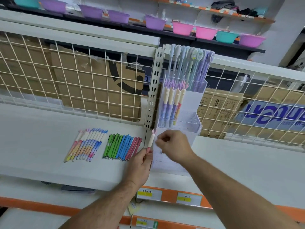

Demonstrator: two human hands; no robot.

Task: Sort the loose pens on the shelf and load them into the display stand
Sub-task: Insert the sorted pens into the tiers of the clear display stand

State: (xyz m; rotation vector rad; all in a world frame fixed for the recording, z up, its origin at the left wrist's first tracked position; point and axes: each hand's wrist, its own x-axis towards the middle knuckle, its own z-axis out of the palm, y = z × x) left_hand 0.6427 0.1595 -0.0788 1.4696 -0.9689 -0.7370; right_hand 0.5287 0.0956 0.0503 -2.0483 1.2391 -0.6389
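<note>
My left hand point(142, 164) holds a pink pen with a cream cap point(150, 140) upright by its lower end, just left of the clear display stand point(189, 126). My right hand point(173, 146) hovers in front of the stand's lowest tier, fingers loosely curled near the pen's cap, with nothing visibly in its grasp. Several cream-capped pens point(171, 103) stand in the middle tier and taller pastel pens point(193, 66) in the top tier. On the white shelf point(33, 146) lie a row of cream-capped pens point(85, 146) and a row of green, blue and pink pens point(123, 147).
A wire grid point(74, 76) backs the shelf, with cardboard boxes point(99, 90) behind it. A slotted metal upright point(154, 90) stands left of the stand. Coloured plastic basins point(155, 23) line the shelves above. Orange price rails point(171, 196) run below.
</note>
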